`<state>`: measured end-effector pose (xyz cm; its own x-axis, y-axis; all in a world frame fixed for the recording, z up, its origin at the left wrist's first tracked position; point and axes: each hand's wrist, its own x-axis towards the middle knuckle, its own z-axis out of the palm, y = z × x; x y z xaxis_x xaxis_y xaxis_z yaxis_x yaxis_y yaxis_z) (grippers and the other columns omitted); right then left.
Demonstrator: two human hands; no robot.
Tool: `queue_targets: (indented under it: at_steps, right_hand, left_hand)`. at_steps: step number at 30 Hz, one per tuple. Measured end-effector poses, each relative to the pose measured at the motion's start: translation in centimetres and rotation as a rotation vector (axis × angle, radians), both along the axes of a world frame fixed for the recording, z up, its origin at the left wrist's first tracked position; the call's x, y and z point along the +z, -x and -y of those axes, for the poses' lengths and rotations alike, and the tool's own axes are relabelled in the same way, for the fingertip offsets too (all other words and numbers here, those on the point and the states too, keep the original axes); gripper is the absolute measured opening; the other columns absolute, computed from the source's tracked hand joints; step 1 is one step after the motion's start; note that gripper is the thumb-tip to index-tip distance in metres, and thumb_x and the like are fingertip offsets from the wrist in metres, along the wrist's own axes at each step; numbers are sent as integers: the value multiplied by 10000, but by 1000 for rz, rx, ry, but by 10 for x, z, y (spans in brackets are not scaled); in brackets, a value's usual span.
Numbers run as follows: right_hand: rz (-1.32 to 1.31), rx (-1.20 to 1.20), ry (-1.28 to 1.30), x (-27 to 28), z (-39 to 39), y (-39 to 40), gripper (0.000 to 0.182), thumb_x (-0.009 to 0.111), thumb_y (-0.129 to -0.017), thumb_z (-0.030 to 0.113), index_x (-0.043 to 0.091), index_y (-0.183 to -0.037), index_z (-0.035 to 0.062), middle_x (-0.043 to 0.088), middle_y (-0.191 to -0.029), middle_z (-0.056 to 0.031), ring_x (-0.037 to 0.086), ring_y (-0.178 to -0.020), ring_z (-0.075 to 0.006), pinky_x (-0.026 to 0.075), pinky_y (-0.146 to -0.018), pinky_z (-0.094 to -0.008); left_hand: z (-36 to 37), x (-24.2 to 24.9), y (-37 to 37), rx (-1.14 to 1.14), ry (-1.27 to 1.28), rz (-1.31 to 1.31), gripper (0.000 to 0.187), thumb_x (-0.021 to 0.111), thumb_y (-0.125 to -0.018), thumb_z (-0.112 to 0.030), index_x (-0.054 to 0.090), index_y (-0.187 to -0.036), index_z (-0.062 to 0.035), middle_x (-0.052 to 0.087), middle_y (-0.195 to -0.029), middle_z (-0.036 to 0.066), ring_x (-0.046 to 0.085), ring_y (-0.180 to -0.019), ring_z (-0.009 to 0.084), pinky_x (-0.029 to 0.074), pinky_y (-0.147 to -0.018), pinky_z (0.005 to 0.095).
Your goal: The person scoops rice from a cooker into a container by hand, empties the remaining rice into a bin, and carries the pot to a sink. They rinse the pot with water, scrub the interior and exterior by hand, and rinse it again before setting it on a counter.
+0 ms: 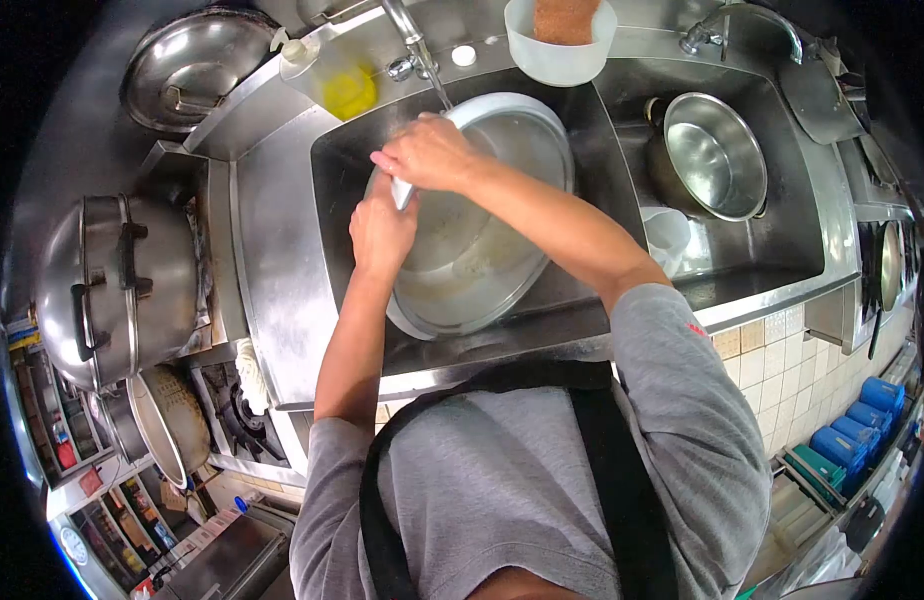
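Observation:
A large whitish basin [482, 268] rests tilted inside the left sink compartment, with a little cloudy liquid on its bottom. My left hand [382, 232] is closed around the basin's rim at its left side. Just above it, my right hand [432, 155] grips the same rim, its forearm reaching across the basin. A white stretch of rim shows between the two hands. Behind the right hand, a faucet [410, 38] points down toward the basin's far edge, and what looks like a thin stream leaves its spout.
A metal pot [717, 160] and a white plastic container [668, 238] sit in the right sink compartment. On the back ledge stand a white tub [559, 62] holding a brown block and a pump bottle of yellow liquid [348, 92]. A large domed steel vessel [122, 290] is at left.

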<state>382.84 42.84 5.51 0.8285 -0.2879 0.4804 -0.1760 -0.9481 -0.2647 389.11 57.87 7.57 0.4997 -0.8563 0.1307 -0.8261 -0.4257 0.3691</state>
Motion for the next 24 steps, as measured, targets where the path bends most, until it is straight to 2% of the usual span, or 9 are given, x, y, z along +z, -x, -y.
queue_targets:
  at_steps: [2,4,7,11,13,16,18,19,24]
  right_hand:
    - [138,44,-1,-14,15,1,338,422,-897,346,652,-747,148,648,-735,-99,615,-690,-322,478,-619,-438]
    - [169,-244,-288,-31,53,13,339,430,-890,340,654,-733,138,653,-748,-94,618,-692,-319,485,-637,-438]
    - [21,-404,-263,-33,67,11,357,406,-874,333,667,-726,140,657,-775,-119,627,-718,-318,492,-643,-453]
    - [-13,-169,-161,-16,15,-15,351,415,-862,339,670,-732,135,648,-746,-129,622,-703,-322,489,-634,-454]
    - [77,7,-2,-8,-6,-17,366,427,-888,328,641,-660,138,645,-749,-119,615,-695,-317,482,-628,-441]
    - [-7,-101,-28,-6,26,-5,361,444,-875,354,659,-690,131,645,-747,-128,619,-715,-309,487,-653,-422]
    - [136,-350,-508,-20,55,15,387,428,-856,407,683,-787,125,650,-807,-146,618,-784,-324,489,-730,-412]
    - [-42,-391,-297,-48,88,17,339,376,-861,344,643,-790,147,653,-802,-146,631,-732,-320,489,-659,-462]
    - [-54,-301,-309,-14,37,-1,388,373,-864,344,643,-712,110,640,-754,-155,629,-733,-339,485,-652,-478]
  left_hand:
    - [-18,-17,-5,73,74,-54,350,657,-786,-263,527,-961,11,619,-803,253,599,-768,426,468,-645,461]
    - [-47,-25,1,77,124,-64,321,650,-792,-252,512,-944,-5,616,-791,260,606,-757,421,478,-644,466]
    - [-69,-36,10,129,259,-182,356,667,-782,-287,517,-917,7,615,-781,255,611,-737,411,482,-621,454]
    - [-19,-4,-7,82,14,2,350,664,-782,-284,519,-918,3,617,-782,253,604,-742,421,472,-634,480]
    - [-6,-7,-10,38,65,-2,340,668,-784,-273,524,-906,10,614,-768,251,598,-724,426,467,-619,466]
    - [-23,-16,-5,56,139,-39,333,665,-790,-272,517,-886,10,612,-744,249,597,-716,428,465,-614,465]
    - [-54,-28,-1,125,162,-70,335,657,-795,-283,505,-878,3,613,-734,248,602,-724,425,467,-624,478]
    - [-69,-37,-1,177,179,-153,334,655,-797,-285,502,-875,2,613,-734,244,604,-727,422,467,-621,475]
    - [-35,-13,-5,189,57,-143,345,656,-794,-299,502,-875,-2,618,-738,236,610,-725,412,473,-621,469]
